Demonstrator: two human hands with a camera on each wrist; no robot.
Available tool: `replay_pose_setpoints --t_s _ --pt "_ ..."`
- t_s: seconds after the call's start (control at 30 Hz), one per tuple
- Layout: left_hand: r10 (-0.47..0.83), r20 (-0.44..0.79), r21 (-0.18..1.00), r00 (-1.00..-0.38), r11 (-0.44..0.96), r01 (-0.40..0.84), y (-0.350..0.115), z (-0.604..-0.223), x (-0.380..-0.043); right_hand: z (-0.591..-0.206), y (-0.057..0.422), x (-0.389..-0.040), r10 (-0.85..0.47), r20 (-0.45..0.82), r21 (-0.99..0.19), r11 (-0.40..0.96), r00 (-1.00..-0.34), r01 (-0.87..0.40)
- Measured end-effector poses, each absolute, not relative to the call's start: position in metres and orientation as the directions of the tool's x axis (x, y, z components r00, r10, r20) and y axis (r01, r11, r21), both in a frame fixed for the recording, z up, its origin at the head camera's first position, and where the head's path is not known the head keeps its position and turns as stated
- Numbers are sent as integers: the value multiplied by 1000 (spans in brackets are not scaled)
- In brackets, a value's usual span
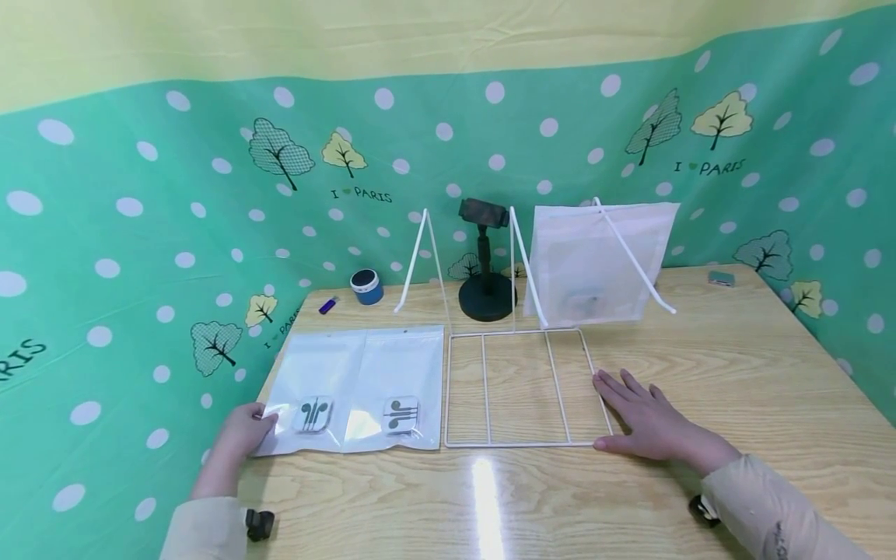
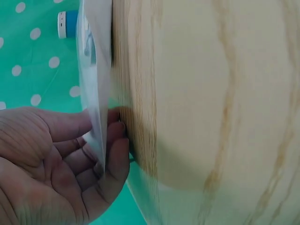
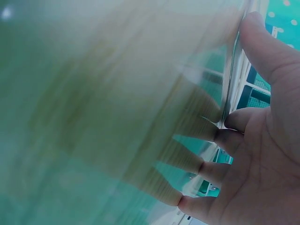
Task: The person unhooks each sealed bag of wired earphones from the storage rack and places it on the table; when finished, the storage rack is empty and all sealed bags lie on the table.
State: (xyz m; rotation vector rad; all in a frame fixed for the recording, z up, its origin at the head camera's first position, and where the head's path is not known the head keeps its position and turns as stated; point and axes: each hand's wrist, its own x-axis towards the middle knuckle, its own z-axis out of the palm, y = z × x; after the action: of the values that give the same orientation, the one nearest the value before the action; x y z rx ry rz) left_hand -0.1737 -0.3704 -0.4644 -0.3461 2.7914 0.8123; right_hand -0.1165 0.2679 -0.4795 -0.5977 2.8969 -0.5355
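Observation:
My left hand (image 1: 241, 432) pinches the lower left edge of a white zip bag (image 1: 322, 362) on the table. In the left wrist view the thumb is on one side of the bag's edge (image 2: 99, 89), with curled fingers on the other. A similar bag (image 1: 399, 365) lies beside it on the right. Each bag has earphones in a clear square case (image 1: 313, 414) near its bottom. My right hand (image 1: 640, 424) lies with fingers spread at the right side of a white wire rack (image 1: 486, 389), fingertips on the table and thumb by the front corner.
A third white bag (image 1: 588, 264) hangs on the rack's right arm. Behind the rack stands a black device on a round base (image 1: 488, 299). A blue round container (image 1: 367, 288), a small purple item (image 1: 327, 306) and a small green item (image 1: 721, 278) sit near the back edge.

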Motion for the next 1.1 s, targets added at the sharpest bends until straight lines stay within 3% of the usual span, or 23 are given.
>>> replay_pose_setpoints --t_s 0.3,0.47,0.57,0.8,1.1 --pt "-271 -268 415 -924 833 -365 -356 -451 -172 -480 268 -117 -399 -69 -376 859 -914 -346" --pt "-224 -102 388 -969 888 -246 -333 -443 -172 -482 267 -117 -394 -71 -375 862 -916 -342" --pt "-155 -9 415 -988 898 -145 -310 -439 -175 -482 268 -117 -397 -64 -373 860 -915 -348" --pt "59 50 489 -997 869 76 -251 -433 -182 -483 268 -119 -391 -72 -380 861 -918 -337" --pt "392 29 441 -919 820 364 -181 -444 -178 -480 266 -118 -395 -78 -379 861 -915 -339"
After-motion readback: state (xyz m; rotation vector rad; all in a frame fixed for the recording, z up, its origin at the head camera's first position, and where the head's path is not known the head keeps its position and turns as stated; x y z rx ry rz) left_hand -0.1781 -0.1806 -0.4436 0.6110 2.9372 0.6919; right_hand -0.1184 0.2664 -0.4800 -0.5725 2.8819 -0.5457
